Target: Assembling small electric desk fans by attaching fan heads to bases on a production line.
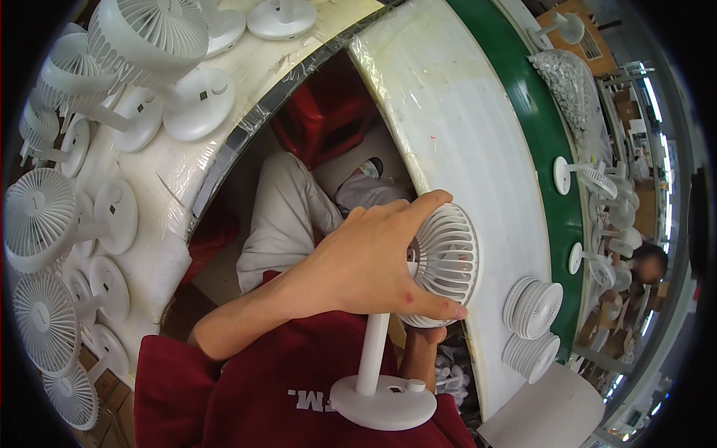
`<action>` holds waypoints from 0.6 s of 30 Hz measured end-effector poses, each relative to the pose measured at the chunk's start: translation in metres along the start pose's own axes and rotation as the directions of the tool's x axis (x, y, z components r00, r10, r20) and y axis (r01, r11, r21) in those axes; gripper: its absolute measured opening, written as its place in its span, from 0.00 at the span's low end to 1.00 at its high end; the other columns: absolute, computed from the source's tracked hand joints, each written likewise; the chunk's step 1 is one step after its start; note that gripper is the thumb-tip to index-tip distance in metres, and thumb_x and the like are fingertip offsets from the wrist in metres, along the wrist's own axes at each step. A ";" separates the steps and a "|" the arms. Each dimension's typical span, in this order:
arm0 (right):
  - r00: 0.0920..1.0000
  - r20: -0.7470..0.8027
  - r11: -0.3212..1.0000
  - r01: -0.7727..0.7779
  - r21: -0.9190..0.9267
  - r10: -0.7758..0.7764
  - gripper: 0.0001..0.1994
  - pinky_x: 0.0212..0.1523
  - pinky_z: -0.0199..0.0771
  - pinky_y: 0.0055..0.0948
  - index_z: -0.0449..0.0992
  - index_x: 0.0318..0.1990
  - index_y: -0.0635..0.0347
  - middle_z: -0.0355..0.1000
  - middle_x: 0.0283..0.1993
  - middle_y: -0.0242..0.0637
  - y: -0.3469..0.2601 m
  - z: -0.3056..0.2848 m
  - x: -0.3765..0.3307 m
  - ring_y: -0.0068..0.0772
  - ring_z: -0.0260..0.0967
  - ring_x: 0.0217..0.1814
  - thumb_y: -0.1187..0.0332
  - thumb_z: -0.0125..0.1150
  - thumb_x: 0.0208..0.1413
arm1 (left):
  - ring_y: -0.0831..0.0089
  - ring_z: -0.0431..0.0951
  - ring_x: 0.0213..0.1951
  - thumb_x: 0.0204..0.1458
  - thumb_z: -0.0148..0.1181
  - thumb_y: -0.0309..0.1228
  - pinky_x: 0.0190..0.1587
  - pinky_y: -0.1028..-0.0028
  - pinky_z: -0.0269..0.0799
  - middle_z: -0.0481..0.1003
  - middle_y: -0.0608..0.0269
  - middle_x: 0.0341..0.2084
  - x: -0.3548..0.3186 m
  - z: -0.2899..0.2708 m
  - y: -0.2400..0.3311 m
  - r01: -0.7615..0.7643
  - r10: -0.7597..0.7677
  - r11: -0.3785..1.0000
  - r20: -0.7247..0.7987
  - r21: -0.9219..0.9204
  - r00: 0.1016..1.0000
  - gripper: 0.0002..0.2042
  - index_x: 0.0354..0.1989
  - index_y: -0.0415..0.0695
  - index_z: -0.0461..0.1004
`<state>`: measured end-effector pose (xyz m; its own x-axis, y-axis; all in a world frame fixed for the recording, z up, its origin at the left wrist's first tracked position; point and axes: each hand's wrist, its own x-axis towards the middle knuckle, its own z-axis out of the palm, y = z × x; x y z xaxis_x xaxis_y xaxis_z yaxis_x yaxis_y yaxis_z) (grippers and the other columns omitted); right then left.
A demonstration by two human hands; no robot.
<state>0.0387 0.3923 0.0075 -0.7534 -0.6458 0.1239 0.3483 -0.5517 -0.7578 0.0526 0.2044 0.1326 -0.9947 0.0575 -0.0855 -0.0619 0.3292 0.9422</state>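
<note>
A white desk fan (372, 351) is held in front of my red shirt, its slatted round head up and its disc base, with a small knob, down. My left hand (366, 257) reaches across and grips the rear of the fan head, thumb and fingers spread around the cage rim. Below that head, my right hand (433, 334) is mostly hidden; a bit of it shows against the lower rim, apparently supporting it. The head lies at the edge of the white worktable (478, 127).
Several finished-looking white fans (45, 216) crowd the left table. Stacked round white grilles (534, 308) sit on the worktable near a pale curved sheet (549, 411). Beyond runs a green belt (549, 149) with more fans. A red stool (321, 123) stands beneath; a person (648, 265) is far right.
</note>
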 end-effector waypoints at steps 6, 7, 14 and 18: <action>0.998 -0.002 0.994 0.062 -0.091 -0.062 0.72 0.73 0.55 0.57 0.45 0.75 0.40 0.51 0.75 0.39 -0.004 -0.003 -0.006 0.51 0.53 0.73 0.40 0.82 0.14 | 0.55 0.80 0.41 0.31 0.79 0.49 0.47 0.65 0.73 0.78 0.48 0.45 0.001 0.007 -0.004 -0.007 0.006 0.999 -0.007 -0.046 1.000 0.50 0.64 0.37 0.62; 0.996 0.022 0.990 0.085 -0.110 -0.083 0.71 0.73 0.54 0.57 0.45 0.75 0.41 0.51 0.75 0.40 -0.003 -0.003 -0.008 0.51 0.53 0.73 0.40 0.83 0.15 | 0.56 0.80 0.41 0.31 0.79 0.49 0.47 0.65 0.73 0.78 0.48 0.44 0.001 0.008 -0.006 -0.004 0.003 0.998 -0.005 -0.059 1.000 0.50 0.64 0.37 0.62; 0.967 0.100 0.969 0.239 -0.058 -0.232 0.68 0.72 0.54 0.57 0.45 0.75 0.49 0.50 0.75 0.45 -0.011 0.028 0.012 0.51 0.54 0.73 0.44 0.83 0.23 | 0.51 0.81 0.39 0.35 0.74 0.55 0.50 0.62 0.72 0.79 0.43 0.40 0.002 0.008 -0.022 -0.027 0.029 0.995 0.014 -0.093 0.999 0.50 0.62 0.33 0.62; 0.963 0.008 0.886 0.251 -0.389 -0.269 0.68 0.69 0.60 0.53 0.45 0.74 0.55 0.53 0.73 0.48 -0.001 0.012 0.004 0.50 0.58 0.70 0.51 0.85 0.22 | 0.54 0.81 0.37 0.35 0.76 0.52 0.46 0.64 0.74 0.80 0.46 0.39 0.000 0.007 -0.036 0.003 0.008 0.976 0.049 -0.217 0.999 0.46 0.60 0.35 0.64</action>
<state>0.0422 0.3841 0.0158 -0.8146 -0.4778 0.3287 -0.0974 -0.4459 -0.8898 0.0549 0.1989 0.0964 -0.9899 0.1059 -0.0939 -0.0813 0.1175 0.9897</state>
